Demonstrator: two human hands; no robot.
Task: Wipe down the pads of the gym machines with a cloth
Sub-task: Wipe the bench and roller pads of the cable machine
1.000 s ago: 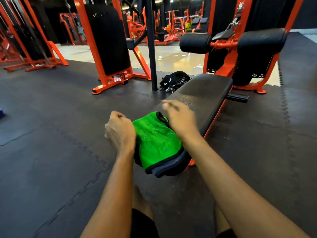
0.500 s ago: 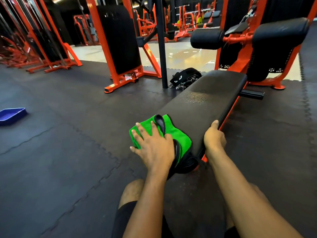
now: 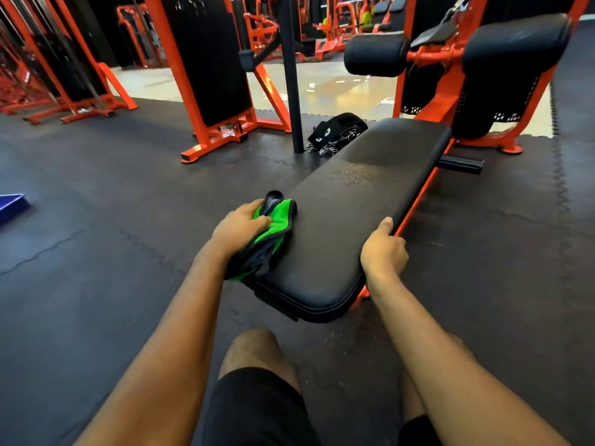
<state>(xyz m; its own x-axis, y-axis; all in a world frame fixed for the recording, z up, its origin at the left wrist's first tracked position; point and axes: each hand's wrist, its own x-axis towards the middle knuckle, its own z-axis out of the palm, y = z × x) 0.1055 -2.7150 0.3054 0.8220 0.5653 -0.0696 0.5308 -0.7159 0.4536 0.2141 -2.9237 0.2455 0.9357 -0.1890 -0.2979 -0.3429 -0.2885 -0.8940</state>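
A long black bench pad on an orange frame stretches away from me, with a patch of wet droplets near its middle. A green cloth with a dark border is bunched over the pad's left edge. My left hand lies on the cloth with fingers curled round it, against the pad's left side. On the right edge my right hand holds the pad, its thumb on top and fingers wrapped under the rim. Two black roller pads sit on the machine beyond the bench.
A black strap with chains lies on the floor left of the bench's far end, beside a black pole. Orange machine frames stand behind. A blue tray sits at the left edge. My knees are below the bench's near end.
My left hand slid the cloth from the pad's near end to its left edge, bunching it. My right hand stayed on the right rim. The view moved closer.
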